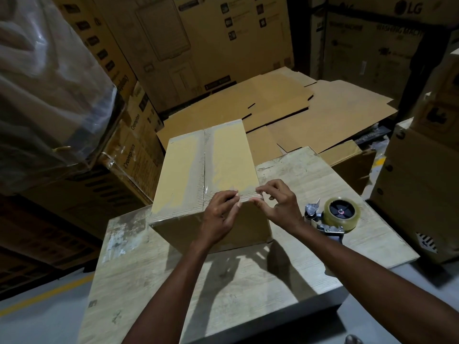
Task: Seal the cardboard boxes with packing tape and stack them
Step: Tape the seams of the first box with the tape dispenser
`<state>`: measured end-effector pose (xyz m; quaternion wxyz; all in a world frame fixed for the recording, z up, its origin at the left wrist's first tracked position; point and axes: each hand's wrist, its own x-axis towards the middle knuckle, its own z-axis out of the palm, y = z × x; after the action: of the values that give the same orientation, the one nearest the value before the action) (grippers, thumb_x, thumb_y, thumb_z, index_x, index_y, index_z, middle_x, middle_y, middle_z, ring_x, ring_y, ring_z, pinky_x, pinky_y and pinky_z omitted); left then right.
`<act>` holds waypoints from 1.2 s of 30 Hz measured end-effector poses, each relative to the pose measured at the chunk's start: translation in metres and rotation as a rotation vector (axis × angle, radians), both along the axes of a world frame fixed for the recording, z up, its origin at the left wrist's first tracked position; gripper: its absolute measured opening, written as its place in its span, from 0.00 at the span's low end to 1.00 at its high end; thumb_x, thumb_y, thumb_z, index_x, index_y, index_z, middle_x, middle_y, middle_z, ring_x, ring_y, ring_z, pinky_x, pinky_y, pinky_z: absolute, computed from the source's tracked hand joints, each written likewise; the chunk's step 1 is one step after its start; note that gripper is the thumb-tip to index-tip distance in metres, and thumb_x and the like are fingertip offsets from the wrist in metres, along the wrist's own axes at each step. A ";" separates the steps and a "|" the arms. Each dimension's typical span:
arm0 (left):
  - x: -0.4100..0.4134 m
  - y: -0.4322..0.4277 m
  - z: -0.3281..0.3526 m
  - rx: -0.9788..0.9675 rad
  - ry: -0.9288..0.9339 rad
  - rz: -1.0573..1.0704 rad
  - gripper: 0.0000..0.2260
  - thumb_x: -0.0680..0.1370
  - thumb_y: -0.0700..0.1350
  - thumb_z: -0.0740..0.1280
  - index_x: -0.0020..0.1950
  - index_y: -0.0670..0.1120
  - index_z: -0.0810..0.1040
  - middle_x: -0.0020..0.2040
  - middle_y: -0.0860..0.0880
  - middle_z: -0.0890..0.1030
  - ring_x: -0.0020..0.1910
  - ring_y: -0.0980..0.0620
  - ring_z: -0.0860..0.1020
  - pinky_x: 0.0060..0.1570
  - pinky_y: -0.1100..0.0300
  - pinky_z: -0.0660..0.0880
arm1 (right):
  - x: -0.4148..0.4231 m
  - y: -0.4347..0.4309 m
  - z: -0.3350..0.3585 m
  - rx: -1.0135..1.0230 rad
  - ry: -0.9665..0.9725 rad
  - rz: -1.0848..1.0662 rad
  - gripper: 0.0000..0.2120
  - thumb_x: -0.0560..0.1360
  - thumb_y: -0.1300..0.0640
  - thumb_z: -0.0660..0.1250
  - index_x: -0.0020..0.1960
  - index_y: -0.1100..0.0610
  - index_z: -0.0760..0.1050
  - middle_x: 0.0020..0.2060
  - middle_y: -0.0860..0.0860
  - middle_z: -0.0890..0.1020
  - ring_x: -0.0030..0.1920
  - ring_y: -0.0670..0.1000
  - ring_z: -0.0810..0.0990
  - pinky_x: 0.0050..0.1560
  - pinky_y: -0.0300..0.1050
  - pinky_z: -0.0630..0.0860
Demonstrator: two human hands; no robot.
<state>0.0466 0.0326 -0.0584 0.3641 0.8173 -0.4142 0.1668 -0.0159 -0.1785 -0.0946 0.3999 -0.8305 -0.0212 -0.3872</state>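
A closed cardboard box (188, 175) stands on a worn wooden table (248, 281). Clear tape runs along its centre seam and across its near top edge. My left hand (219, 214) lies on the near edge and front face of the box, fingers bent over the tape. My right hand (278, 202) is at the box's near right corner, thumb and fingertips pressing the tape down on that edge. A tape dispenser (332, 216) with a roll of clear tape lies on the table just right of my right hand.
Several flattened cardboard sheets (298, 112) lie behind the table. Tall printed cartons (198, 45) wall in the back and both sides. A plastic-wrapped stack (44, 90) looms at the left. A grey floor with a yellow line (44, 296) shows at the lower left.
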 end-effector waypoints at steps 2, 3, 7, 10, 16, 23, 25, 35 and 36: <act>-0.001 -0.005 -0.002 -0.046 -0.006 0.047 0.13 0.80 0.50 0.70 0.56 0.42 0.86 0.57 0.49 0.83 0.59 0.52 0.79 0.57 0.58 0.78 | -0.001 0.001 0.000 0.088 0.023 0.025 0.18 0.73 0.45 0.78 0.55 0.57 0.84 0.46 0.51 0.81 0.43 0.45 0.80 0.41 0.38 0.79; 0.000 -0.007 -0.003 -0.065 -0.012 0.068 0.12 0.80 0.50 0.71 0.55 0.42 0.87 0.56 0.49 0.84 0.57 0.52 0.80 0.55 0.58 0.78 | -0.002 0.001 0.001 0.131 0.028 0.035 0.19 0.71 0.45 0.79 0.55 0.58 0.83 0.46 0.51 0.82 0.42 0.44 0.81 0.41 0.37 0.80; 0.002 -0.008 -0.008 -0.080 -0.040 0.084 0.09 0.77 0.46 0.75 0.53 0.41 0.87 0.53 0.48 0.85 0.55 0.51 0.81 0.52 0.58 0.79 | -0.003 -0.006 0.002 0.266 0.086 0.093 0.21 0.64 0.48 0.84 0.48 0.60 0.83 0.40 0.48 0.85 0.41 0.43 0.85 0.43 0.35 0.80; 0.006 -0.007 -0.007 -0.054 -0.064 0.059 0.08 0.78 0.44 0.75 0.53 0.41 0.87 0.53 0.48 0.85 0.55 0.49 0.81 0.51 0.56 0.79 | -0.004 -0.015 0.004 0.379 0.175 0.197 0.16 0.64 0.52 0.84 0.45 0.60 0.84 0.38 0.47 0.87 0.41 0.44 0.86 0.45 0.38 0.81; 0.008 -0.002 -0.013 0.025 -0.149 -0.006 0.10 0.78 0.38 0.72 0.59 0.38 0.84 0.57 0.43 0.83 0.58 0.45 0.79 0.52 0.50 0.79 | -0.007 -0.028 0.006 0.394 0.257 0.305 0.10 0.70 0.62 0.80 0.51 0.60 0.87 0.44 0.49 0.88 0.48 0.48 0.87 0.54 0.49 0.84; 0.011 0.031 -0.017 0.001 -0.229 0.117 0.13 0.79 0.44 0.71 0.60 0.38 0.84 0.63 0.42 0.82 0.64 0.43 0.79 0.63 0.45 0.76 | -0.016 -0.020 0.008 0.048 -0.004 0.086 0.16 0.76 0.48 0.76 0.59 0.57 0.84 0.55 0.49 0.86 0.58 0.49 0.83 0.56 0.45 0.79; 0.012 0.047 -0.017 -0.054 -0.236 0.247 0.13 0.79 0.46 0.70 0.58 0.38 0.85 0.60 0.42 0.83 0.61 0.43 0.80 0.61 0.45 0.77 | -0.013 -0.011 0.008 -0.123 -0.079 0.034 0.15 0.78 0.49 0.72 0.60 0.57 0.84 0.57 0.51 0.86 0.59 0.51 0.83 0.59 0.50 0.77; 0.019 0.063 -0.031 -0.006 -0.303 0.279 0.14 0.83 0.47 0.66 0.59 0.40 0.85 0.59 0.43 0.85 0.61 0.46 0.83 0.65 0.44 0.77 | 0.018 0.064 0.014 -0.579 -0.114 0.129 0.15 0.85 0.54 0.59 0.59 0.60 0.83 0.58 0.57 0.85 0.61 0.58 0.84 0.62 0.55 0.79; 0.021 0.063 -0.033 0.000 -0.315 0.272 0.13 0.83 0.46 0.66 0.60 0.40 0.85 0.60 0.43 0.84 0.62 0.46 0.82 0.64 0.44 0.77 | 0.019 0.068 0.012 -0.583 -0.121 0.116 0.16 0.86 0.55 0.59 0.59 0.60 0.83 0.58 0.57 0.86 0.61 0.58 0.84 0.62 0.54 0.80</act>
<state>0.0675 0.0961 -0.0916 0.2689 0.8295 -0.3520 0.3401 0.0035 -0.1109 -0.0824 0.1640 -0.8831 -0.2026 -0.3900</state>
